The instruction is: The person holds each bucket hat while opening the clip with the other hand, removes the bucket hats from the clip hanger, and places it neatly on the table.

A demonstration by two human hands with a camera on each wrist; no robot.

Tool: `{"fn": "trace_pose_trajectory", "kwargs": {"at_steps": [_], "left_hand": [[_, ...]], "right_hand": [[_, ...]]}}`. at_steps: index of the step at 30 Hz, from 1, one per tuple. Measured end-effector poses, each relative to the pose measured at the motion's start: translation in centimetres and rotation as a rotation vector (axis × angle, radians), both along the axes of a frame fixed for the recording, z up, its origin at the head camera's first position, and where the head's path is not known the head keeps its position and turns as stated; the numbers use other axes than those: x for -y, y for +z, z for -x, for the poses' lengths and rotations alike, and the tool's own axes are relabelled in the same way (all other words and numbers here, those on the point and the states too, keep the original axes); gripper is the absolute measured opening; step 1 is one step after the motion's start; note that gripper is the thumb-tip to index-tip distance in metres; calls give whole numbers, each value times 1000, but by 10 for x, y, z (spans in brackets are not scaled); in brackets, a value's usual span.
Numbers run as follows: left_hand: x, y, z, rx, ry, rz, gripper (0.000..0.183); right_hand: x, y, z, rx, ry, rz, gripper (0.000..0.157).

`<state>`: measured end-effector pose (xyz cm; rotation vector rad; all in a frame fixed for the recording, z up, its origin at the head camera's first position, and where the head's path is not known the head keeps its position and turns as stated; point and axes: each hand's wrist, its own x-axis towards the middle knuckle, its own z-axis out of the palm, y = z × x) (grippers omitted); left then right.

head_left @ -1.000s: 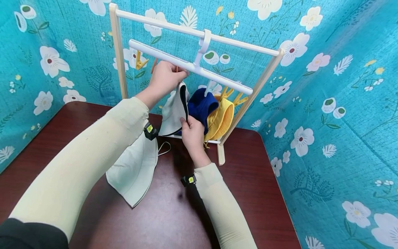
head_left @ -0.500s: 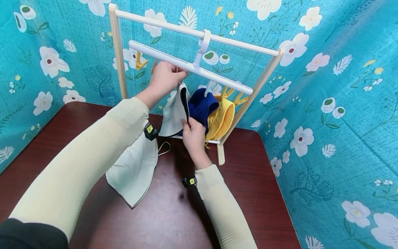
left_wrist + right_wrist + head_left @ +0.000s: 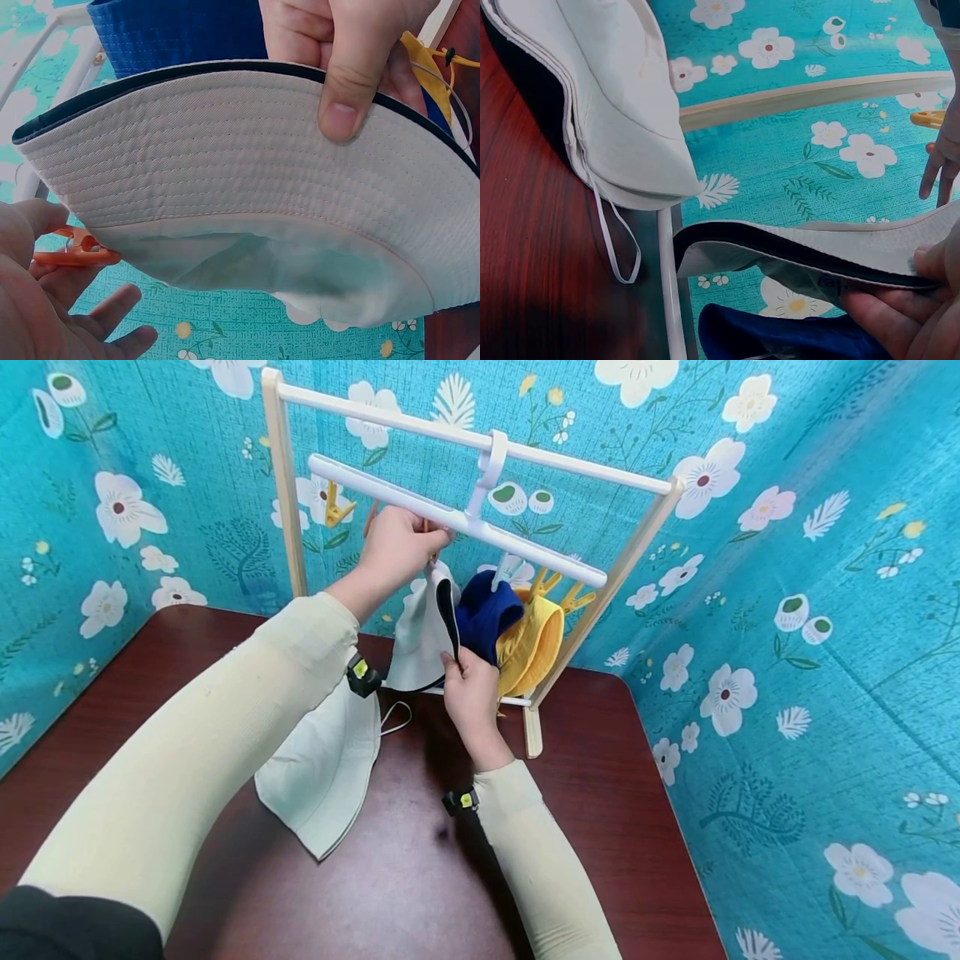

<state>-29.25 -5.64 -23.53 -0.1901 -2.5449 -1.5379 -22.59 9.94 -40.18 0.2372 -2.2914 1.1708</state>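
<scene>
A white bucket hat (image 3: 416,635) with a dark lining hangs under the left half of the white hanger bar (image 3: 390,491). My left hand (image 3: 397,547), just beneath the bar, pinches an orange clothespin (image 3: 79,256) whose tip meets the hat's edge in the left wrist view. Lower down, my right hand (image 3: 471,697) grips the brim between thumb and fingers, the thumb on the pale stitched side. Right of it hang a navy hat (image 3: 483,614), under a light blue clothespin (image 3: 502,575), and a yellow hat (image 3: 542,647) with yellow clothespins (image 3: 576,600).
The hanger hooks over the top rail of a wooden rack (image 3: 570,468) on the dark red table (image 3: 390,877). Another pale hat (image 3: 322,777) with a cord lies on the table, partly behind my left forearm. A yellow clothespin (image 3: 335,506) dangles at the bar's left end.
My right hand has moved slightly right and down, drawing the white hat's brim with it. The left hand stays almost still at the orange clothespin.
</scene>
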Motion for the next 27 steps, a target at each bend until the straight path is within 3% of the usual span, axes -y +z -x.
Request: {"fn": "trace_pose_trajectory", "kwargs": {"at_steps": [8, 15, 27], "left_hand": [[-1, 3, -2, 16, -1, 5, 40], [0, 1, 0, 12, -9, 7, 42], [0, 1, -1, 21, -9, 14, 38]], "right_hand": [[-3, -1, -1, -10, -11, -34, 35], [-5, -2, -1, -58, -14, -46, 44], [-8, -5, -5, -58, 13, 10, 39]]}}
